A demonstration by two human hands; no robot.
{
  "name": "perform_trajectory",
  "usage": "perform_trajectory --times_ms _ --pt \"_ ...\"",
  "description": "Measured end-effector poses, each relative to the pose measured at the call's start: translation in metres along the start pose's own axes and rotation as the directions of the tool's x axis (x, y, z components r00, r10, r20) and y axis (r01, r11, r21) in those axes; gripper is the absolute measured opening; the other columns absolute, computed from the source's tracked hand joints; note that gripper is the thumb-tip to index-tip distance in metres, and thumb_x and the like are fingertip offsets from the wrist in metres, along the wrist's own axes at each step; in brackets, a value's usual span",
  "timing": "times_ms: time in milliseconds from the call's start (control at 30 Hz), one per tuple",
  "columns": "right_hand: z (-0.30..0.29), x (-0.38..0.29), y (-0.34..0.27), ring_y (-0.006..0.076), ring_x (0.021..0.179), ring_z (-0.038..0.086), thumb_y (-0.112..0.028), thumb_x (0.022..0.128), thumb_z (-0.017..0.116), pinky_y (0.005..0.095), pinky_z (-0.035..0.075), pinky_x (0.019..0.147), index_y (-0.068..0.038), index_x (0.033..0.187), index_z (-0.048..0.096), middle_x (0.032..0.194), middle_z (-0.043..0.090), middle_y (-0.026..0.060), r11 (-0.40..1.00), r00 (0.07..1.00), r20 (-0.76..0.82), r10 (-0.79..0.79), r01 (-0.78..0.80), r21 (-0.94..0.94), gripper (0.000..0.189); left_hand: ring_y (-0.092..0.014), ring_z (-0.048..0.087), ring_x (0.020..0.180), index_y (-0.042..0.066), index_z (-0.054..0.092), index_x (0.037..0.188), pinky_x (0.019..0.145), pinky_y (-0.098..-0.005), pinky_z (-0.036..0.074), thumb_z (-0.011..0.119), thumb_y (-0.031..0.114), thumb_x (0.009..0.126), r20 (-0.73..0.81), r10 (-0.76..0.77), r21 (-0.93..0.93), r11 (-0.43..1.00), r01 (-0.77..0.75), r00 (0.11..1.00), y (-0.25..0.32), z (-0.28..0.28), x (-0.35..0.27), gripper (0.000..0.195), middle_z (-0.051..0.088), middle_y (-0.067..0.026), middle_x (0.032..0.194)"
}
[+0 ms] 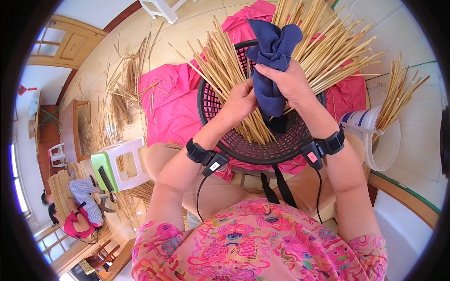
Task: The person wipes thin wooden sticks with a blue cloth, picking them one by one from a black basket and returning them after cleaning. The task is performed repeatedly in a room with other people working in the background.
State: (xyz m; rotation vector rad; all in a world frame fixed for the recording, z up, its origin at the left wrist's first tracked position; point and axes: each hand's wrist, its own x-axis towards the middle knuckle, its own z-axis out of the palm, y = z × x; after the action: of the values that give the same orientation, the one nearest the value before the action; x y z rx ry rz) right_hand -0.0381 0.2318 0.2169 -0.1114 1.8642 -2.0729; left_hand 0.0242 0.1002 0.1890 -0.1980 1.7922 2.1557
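Both hands are over a round black plastic basket (246, 154) between my knees. My right hand (290, 82) grips a bunched dark blue cloth (269, 87), its thumb pressed across the folds. Close against the cloth's left side, my left hand (242, 100) has curled fingers; what lies between them is partly hidden. Two bundles of straw-coloured plant stalks lean in the basket, the left one (225, 66) under my left hand and the right one (330, 59) fanning out beyond my right hand. Something black lies inside the basket below the cloth.
Pink cloth (168, 102) lies under the basket. A white bucket (362, 123) with more stalks stands at right. At left are a white and green plastic stool (121, 163) with a dark flat object, scattered stalks (121, 102) on the floor, and a seated person (81, 221) holding stalks.
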Motion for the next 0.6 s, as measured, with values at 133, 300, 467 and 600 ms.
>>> perform_trajectory --times_ms 133,300,467,600 --pt "-0.008 0.01 -0.007 0.0138 0.072 0.062 -0.013 0.075 0.074 0.0279 0.051 0.067 0.001 0.095 0.064 0.084 0.065 0.0049 0.997 0.994 -0.108 -0.023 0.032 0.077 0.026 -0.011 0.048 0.059 0.002 0.05 0.085 0.054 -0.0265 0.04 0.043 0.02 0.097 0.032 0.089 0.172 0.981 -0.093 0.996 -0.017 -0.01 0.009 0.022 0.048 -0.0003 0.065" --pt "-0.076 0.033 -0.04 0.0191 0.07 0.065 -0.01 0.076 0.072 0.0329 0.055 0.066 0.0 0.095 0.063 0.086 0.066 0.0085 0.937 0.941 -0.337 -0.018 0.134 0.322 0.023 -0.017 0.048 0.057 0.002 0.047 0.086 0.055 -0.0312 0.04 0.047 0.022 0.096 0.146 0.266 0.6 0.742 -0.299 0.953 -0.032 -0.011 -0.001 0.022 0.046 -0.0062 0.064" --pt "-0.118 0.045 -0.045 0.0206 0.076 0.065 -0.01 0.076 0.073 0.034 0.054 0.071 -0.001 0.096 0.063 0.089 0.066 0.0088 0.893 0.89 -0.454 -0.038 0.234 0.384 0.024 -0.023 0.046 0.058 0.001 0.05 0.096 0.057 -0.0344 0.041 0.045 0.02 0.096 0.164 0.314 0.672 0.659 -0.339 0.935 -0.038 -0.017 -0.002 0.019 0.044 -0.0112 0.063" --pt "-0.109 0.043 -0.044 0.02 0.077 0.065 -0.01 0.076 0.073 0.0342 0.054 0.072 -0.002 0.096 0.062 0.088 0.065 0.0075 0.895 0.897 -0.436 -0.067 0.247 0.372 0.024 -0.01 0.037 0.052 0.001 0.052 0.101 0.049 -0.026 0.034 0.038 0.022 0.1 0.209 0.165 0.33 0.916 -0.229 0.964 -0.03 -0.018 -0.002 0.025 0.038 -0.0004 0.059"
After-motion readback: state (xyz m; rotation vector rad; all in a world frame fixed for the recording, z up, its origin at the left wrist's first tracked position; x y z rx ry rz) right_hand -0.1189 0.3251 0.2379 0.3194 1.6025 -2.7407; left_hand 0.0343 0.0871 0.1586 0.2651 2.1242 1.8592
